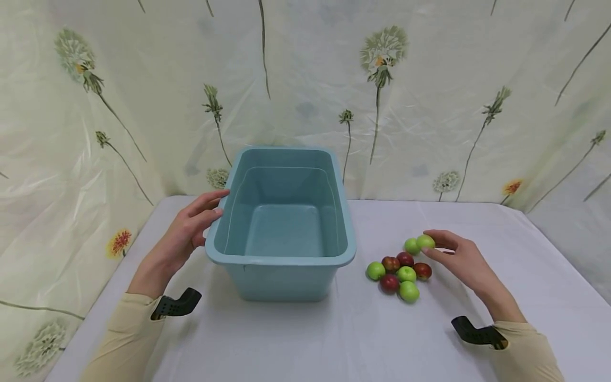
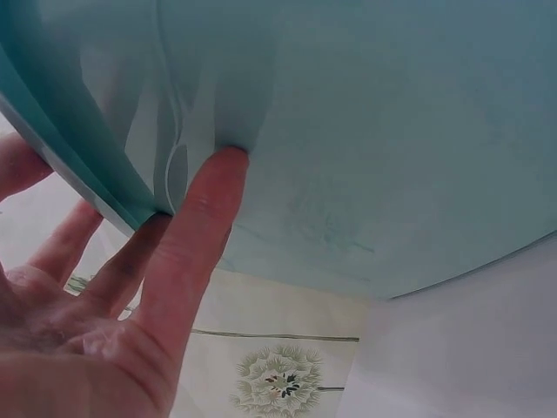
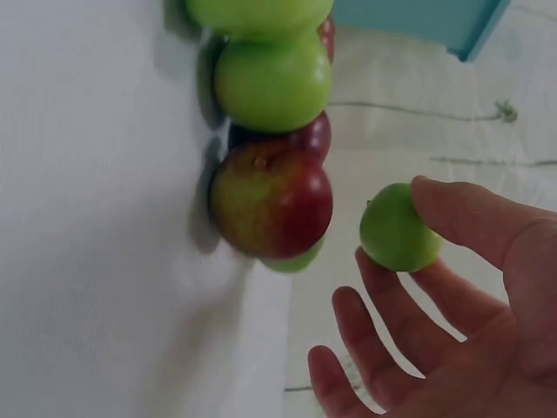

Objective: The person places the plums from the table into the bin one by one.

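Note:
A light blue plastic tub [image 1: 281, 261] stands on the table left of the middle. My left hand [image 1: 188, 223] holds its left rim, fingers at the edge, while the thumb [image 2: 196, 218] presses the outer wall under the lip in the left wrist view. On the right, my right hand [image 1: 460, 262] pinches a small green apple [image 3: 400, 228] between thumb and fingertips, off the table. Below and left of that hand lies a cluster of green and red apples, among them a red apple [image 1: 422, 271] and a green apple [image 1: 407, 274].
A white cloth covers the table [image 1: 305, 339]. Behind it hangs a pale curtain [image 1: 305, 69] printed with dandelions, which also runs along both sides. The apple cluster lies just right of the tub. Black bands sit on both wrists.

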Demonstrator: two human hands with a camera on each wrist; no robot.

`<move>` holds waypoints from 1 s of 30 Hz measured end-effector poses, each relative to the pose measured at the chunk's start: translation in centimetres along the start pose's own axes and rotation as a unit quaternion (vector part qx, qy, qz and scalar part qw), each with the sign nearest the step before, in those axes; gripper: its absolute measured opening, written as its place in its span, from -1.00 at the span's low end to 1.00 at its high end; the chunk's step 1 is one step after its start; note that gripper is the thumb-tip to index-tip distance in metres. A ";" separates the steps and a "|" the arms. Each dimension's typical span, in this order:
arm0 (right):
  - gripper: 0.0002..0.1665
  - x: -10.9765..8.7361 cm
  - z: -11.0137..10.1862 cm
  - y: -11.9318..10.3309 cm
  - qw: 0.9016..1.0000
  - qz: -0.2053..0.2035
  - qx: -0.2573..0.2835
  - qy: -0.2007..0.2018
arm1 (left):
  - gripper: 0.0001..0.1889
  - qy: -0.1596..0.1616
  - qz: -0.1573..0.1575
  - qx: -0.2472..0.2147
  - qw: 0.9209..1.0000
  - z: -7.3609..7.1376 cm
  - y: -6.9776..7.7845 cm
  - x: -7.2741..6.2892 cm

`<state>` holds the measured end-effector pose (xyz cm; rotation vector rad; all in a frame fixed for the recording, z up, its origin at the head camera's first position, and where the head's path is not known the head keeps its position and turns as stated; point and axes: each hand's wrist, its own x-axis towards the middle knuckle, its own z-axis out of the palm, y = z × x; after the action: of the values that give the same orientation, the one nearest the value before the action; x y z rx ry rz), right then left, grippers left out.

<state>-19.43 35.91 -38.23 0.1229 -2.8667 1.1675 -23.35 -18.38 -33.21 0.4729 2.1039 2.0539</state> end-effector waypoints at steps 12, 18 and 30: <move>-0.36 0.0 1.6 -3.5 0.999 -0.029 0.006 0.032 | -0.49 0.001 0.003 -0.004 1.000 -0.2 -0.2 0.0; -0.40 -0.4 2.1 -5.2 0.998 -0.038 0.019 0.051 | -0.48 -0.002 0.005 0.000 1.000 -0.1 -0.3 0.2; -0.39 0.1 3.4 -7.3 0.995 -0.046 0.053 0.067 | -0.47 -0.001 0.000 -0.004 1.000 -0.1 -0.1 0.1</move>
<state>-18.89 28.33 -35.53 0.1729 -2.6554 1.2582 -23.49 -18.39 -33.30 0.4735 2.0944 2.0586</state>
